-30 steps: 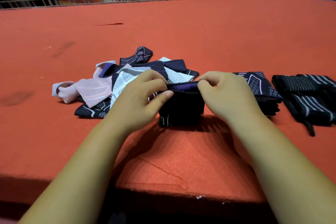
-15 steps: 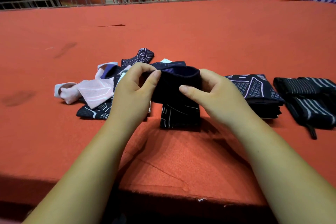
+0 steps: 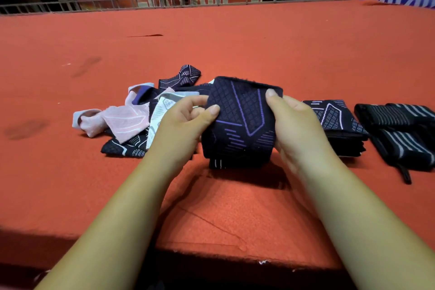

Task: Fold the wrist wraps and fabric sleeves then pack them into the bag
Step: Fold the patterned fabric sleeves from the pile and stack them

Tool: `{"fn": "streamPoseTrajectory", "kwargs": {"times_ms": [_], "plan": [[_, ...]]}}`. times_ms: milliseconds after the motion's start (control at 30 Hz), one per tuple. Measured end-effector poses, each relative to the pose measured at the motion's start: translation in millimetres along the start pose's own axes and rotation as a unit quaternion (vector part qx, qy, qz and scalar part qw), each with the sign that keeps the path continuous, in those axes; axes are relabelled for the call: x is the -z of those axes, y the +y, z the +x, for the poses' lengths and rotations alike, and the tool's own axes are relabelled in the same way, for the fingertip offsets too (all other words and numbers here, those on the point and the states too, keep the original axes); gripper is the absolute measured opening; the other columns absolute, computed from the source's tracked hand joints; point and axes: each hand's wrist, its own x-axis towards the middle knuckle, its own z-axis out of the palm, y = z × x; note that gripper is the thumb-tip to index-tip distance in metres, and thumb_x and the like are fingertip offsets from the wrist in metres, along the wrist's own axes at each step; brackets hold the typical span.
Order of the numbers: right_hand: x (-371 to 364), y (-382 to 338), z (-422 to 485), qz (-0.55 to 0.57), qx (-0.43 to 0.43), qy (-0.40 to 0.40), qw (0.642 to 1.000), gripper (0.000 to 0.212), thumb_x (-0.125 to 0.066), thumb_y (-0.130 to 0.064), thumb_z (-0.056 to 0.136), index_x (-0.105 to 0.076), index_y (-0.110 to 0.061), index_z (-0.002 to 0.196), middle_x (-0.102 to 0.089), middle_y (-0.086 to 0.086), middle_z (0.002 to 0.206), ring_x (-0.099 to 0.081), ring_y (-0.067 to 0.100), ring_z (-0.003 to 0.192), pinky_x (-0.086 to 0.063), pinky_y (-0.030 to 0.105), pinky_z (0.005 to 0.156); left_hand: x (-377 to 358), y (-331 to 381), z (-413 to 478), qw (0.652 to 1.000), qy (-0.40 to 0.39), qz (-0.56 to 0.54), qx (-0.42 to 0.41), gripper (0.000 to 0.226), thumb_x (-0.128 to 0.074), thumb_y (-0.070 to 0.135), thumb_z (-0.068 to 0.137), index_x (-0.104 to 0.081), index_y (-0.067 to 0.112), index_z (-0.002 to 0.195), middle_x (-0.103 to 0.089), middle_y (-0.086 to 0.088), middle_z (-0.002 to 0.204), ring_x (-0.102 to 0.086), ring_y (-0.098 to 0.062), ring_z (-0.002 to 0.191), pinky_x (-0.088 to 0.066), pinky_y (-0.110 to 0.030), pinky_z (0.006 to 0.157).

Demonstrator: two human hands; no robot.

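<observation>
1. The left hand [image 3: 186, 122] pinches the left edge of the dark sleeve [image 3: 240, 122], thumb on the front face and fingers behind it. The right hand [image 3: 296, 125] holds the right edge the same way, its thumb tip near the top corner. Both grips are clamped on the cloth.
2. Compared with a second ago, the sleeve is no longer pressed low under the fingers with its top edge doubled over. It now stands raised between the hands, its diamond weave and purple lines turned toward the camera.
3. The sleeve is straight in front of the person, over the middle of the red desk [image 3: 235, 219]. Its lower end, marked with white ticks, hangs close to the surface; I cannot tell whether it touches.
4. By my reading, the fold on this piece is made, and the lift looks like a check of the result or the start of moving it aside.
5. Just to the right lies the folded stack [image 3: 334, 122] of patterned sleeves. Beyond it the striped wrist wraps [image 3: 400, 132] sit bundled side by side. Neither has shifted over the last second.
6. To the left, the loose heap [image 3: 127, 125] of pink, white and dark sleeves is tangled and unfolded, just as it lay a second ago. Several pieces are therefore left to fold.
7. No bag is in view, so packing appears not yet begun.
</observation>
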Motion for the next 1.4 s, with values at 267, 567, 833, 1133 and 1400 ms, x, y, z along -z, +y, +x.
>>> {"fn": "streamPoseTrajectory", "kwargs": {"times_ms": [267, 567, 833, 1133, 1400], "plan": [[9.6, 3.8, -4.2, -0.127, 0.059, -0.112, 0.984, 0.039, -0.072, -0.019, 0.098, -0.065, -0.04, 0.13, -0.081, -0.008, 0.1, -0.078, 0.01, 0.087, -0.061, 0.031, 0.08, 1.1, 9.5, -0.1, 0.998, 0.049, -0.029, 0.037, 0.051, -0.073, 0.021, 0.102, -0.055, 0.04, 0.145, -0.082, 0.0, 0.108, -0.08, -0.023, 0.102, -0.061, -0.055, 0.095], [4.8, 8.6, -5.0, -0.203, 0.154, -0.068, 0.965, 0.028, -0.069, -0.011, 0.1, -0.079, -0.033, 0.114, -0.079, -0.02, 0.109, -0.072, 0.001, 0.104, -0.055, 0.029, 0.098, 3.5, 8.5, -3.7, 0.982, -0.011, 0.185, -0.041, 0.064, -0.085, 0.011, 0.086, -0.06, 0.052, 0.129, -0.076, 0.015, 0.116, -0.076, -0.013, 0.1, -0.057, -0.036, 0.078], [8.8, 12.3, -0.1, -0.249, 0.171, -0.079, 0.95, 0.038, -0.08, -0.026, 0.089, -0.075, -0.039, 0.125, -0.073, -0.01, 0.118, -0.072, 0.011, 0.108, -0.057, 0.046, 0.101, 2.7, 6.2, -2.7, 0.98, 0.064, 0.172, -0.08, 0.034, -0.085, 0.015, 0.088, -0.076, 0.036, 0.113, -0.079, 0.011, 0.095, -0.074, -0.017, 0.09, -0.06, -0.04, 0.088], [11.8, 12.0, 3.2, -0.254, 0.201, -0.052, 0.945, 0.03, -0.08, -0.021, 0.094, -0.079, -0.037, 0.12, -0.07, -0.008, 0.106, -0.069, 0.008, 0.096, -0.056, 0.033, 0.094, 3.9, 6.1, 0.1, 0.966, 0.101, 0.21, -0.114, 0.026, -0.089, 0.025, 0.085, -0.083, 0.035, 0.109, -0.078, 0.012, 0.104, -0.071, -0.007, 0.099, -0.055, -0.031, 0.096], [10.9, 8.4, 0.0, -0.319, 0.225, -0.02, 0.921, 0.013, -0.079, -0.025, 0.095, -0.079, -0.035, 0.103, -0.061, -0.011, 0.096, -0.06, 0.002, 0.088, -0.042, 0.015, 0.081, 7.0, 3.9, 2.1, 0.951, 0.095, 0.258, -0.138, 0.011, -0.082, 0.029, 0.091, -0.08, 0.028, 0.102, -0.074, 0.009, 0.101, -0.069, -0.01, 0.1, -0.055, -0.04, 0.094]]}}
